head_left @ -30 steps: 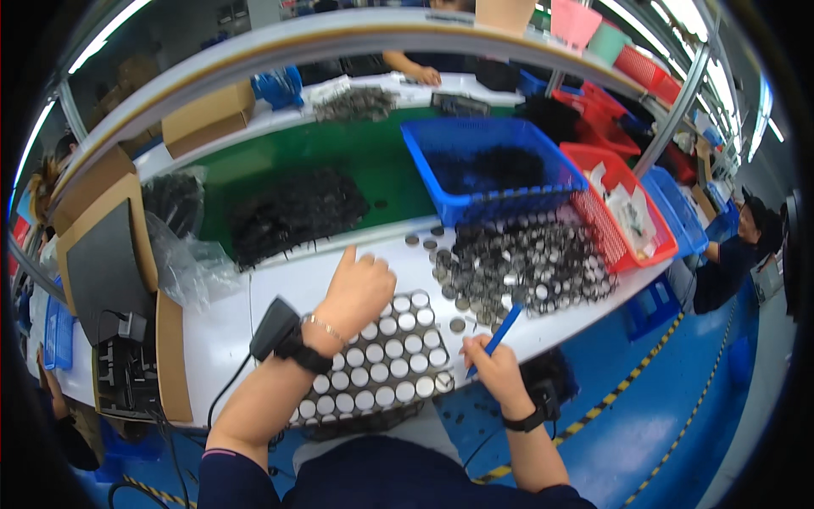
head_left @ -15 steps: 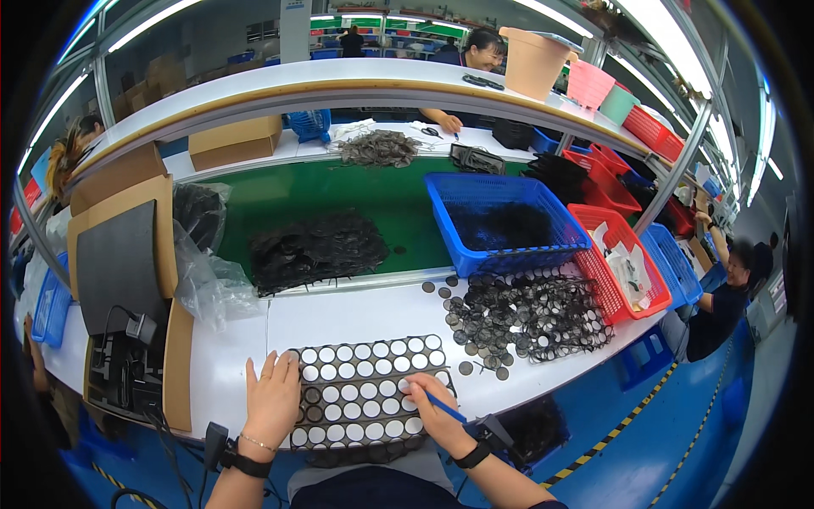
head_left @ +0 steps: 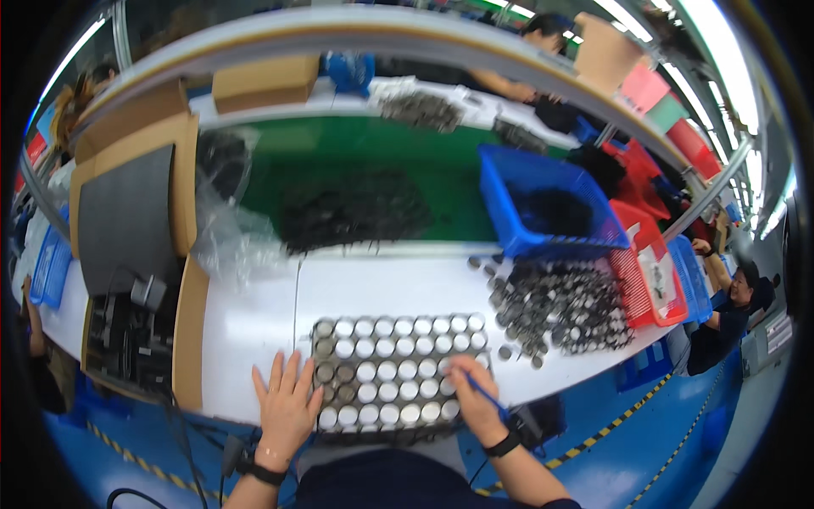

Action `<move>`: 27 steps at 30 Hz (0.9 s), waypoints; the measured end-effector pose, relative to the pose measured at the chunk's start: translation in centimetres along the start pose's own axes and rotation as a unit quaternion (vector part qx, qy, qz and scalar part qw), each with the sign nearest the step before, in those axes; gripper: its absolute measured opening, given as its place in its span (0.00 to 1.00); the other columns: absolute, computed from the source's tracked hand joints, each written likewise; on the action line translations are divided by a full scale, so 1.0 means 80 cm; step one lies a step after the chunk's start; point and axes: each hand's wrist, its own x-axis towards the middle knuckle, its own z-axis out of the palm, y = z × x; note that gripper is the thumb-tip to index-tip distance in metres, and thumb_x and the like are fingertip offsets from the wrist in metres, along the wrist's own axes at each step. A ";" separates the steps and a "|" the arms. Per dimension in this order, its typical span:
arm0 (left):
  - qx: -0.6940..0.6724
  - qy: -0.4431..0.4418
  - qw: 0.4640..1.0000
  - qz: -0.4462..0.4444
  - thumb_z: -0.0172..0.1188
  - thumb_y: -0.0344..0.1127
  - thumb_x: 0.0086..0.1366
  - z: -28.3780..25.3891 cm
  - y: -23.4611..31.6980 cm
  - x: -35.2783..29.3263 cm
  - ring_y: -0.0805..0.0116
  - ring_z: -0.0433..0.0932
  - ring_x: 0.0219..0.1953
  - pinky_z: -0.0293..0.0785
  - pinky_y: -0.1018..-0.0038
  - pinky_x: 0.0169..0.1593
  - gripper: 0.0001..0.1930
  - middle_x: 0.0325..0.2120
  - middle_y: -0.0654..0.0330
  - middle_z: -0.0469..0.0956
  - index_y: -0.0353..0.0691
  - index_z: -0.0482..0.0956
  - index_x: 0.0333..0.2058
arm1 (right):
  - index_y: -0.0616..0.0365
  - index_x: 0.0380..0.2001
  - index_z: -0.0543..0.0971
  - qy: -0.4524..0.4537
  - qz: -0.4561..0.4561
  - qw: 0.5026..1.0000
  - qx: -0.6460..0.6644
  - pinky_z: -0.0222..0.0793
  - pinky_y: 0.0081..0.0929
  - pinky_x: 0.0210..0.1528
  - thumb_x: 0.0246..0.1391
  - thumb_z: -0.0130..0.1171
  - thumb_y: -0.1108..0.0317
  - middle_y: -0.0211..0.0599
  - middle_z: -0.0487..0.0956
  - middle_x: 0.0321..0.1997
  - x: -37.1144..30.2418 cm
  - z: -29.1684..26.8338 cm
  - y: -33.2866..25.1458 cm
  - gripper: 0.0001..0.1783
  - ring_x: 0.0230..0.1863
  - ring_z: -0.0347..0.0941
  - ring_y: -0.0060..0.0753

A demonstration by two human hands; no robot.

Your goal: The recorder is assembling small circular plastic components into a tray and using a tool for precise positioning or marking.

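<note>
A dark sheet with rows of round white spots (head_left: 387,371) lies at the table's near edge. Several circles at its left end look greyish or dark. Beside that end my left hand (head_left: 287,405) rests open, fingers spread, fingertips at the sheet's edge. My right hand (head_left: 476,403) is closed around a slim blue pen-like stick (head_left: 487,394), over the sheet's right part. Its fingertips touch or hover close above the white spots; blur hides which, and whether they pinch anything else. A heap of small dark discs (head_left: 551,310) spreads on the table to the right.
A cardboard box (head_left: 188,339) with black parts stands left, near a clear plastic bag (head_left: 233,250). A dark pile (head_left: 356,206) lies on the green surface (head_left: 297,140). Blue (head_left: 509,204) and red (head_left: 636,293) baskets stand right. A shelf (head_left: 381,34) crosses above; people are nearby.
The view has shifted, so the scene sits differently, and the picture is blurrier. My left fingers are spread wider and sit more beside the sheet. More circles at its left end look dark.
</note>
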 end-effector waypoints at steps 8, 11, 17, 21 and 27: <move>-0.032 0.023 0.999 0.005 0.62 0.37 0.66 -0.009 -0.004 0.008 0.50 0.63 0.70 0.48 0.40 0.71 0.23 0.64 0.54 0.70 0.42 0.76 0.60 | 0.65 0.51 0.81 -0.051 -0.020 0.998 -0.015 0.75 0.31 0.53 0.66 0.58 0.72 0.48 0.84 0.48 0.016 0.030 -0.084 0.13 0.50 0.81 0.39; -0.071 0.056 0.995 0.031 0.63 0.33 0.65 0.000 -0.008 0.009 0.52 0.68 0.67 0.52 0.42 0.70 0.21 0.61 0.55 0.75 0.42 0.78 0.57 | 0.61 0.50 0.83 -0.086 -0.089 0.991 -0.052 0.75 0.30 0.51 0.62 0.62 0.74 0.47 0.83 0.47 0.013 0.069 -0.089 0.13 0.49 0.81 0.42; -0.151 0.061 0.981 0.108 0.68 0.30 0.59 -0.011 -0.016 -0.009 0.55 0.74 0.63 0.57 0.45 0.69 0.19 0.55 0.59 0.79 0.50 0.84 0.50 | 0.61 0.47 0.84 -0.148 -0.107 0.983 -0.034 0.73 0.30 0.43 0.57 0.66 0.76 0.42 0.83 0.42 -0.003 0.117 -0.100 0.13 0.40 0.79 0.39; -0.156 0.039 0.975 0.152 0.69 0.34 0.57 -0.015 -0.018 -0.007 0.58 0.73 0.63 0.56 0.45 0.70 0.18 0.54 0.64 0.80 0.55 0.85 0.48 | 0.61 0.44 0.85 -0.154 -0.102 0.982 -0.038 0.73 0.32 0.44 0.55 0.67 0.76 0.40 0.84 0.37 -0.011 0.117 -0.103 0.12 0.39 0.79 0.40; -0.165 0.034 0.971 0.168 0.69 0.35 0.57 -0.012 -0.021 -0.007 0.59 0.73 0.63 0.56 0.43 0.70 0.17 0.53 0.65 0.79 0.56 0.86 0.47 | 0.60 0.43 0.85 -0.178 -0.104 0.978 -0.043 0.73 0.32 0.45 0.55 0.66 0.75 0.39 0.84 0.38 -0.010 0.112 -0.103 0.11 0.39 0.79 0.40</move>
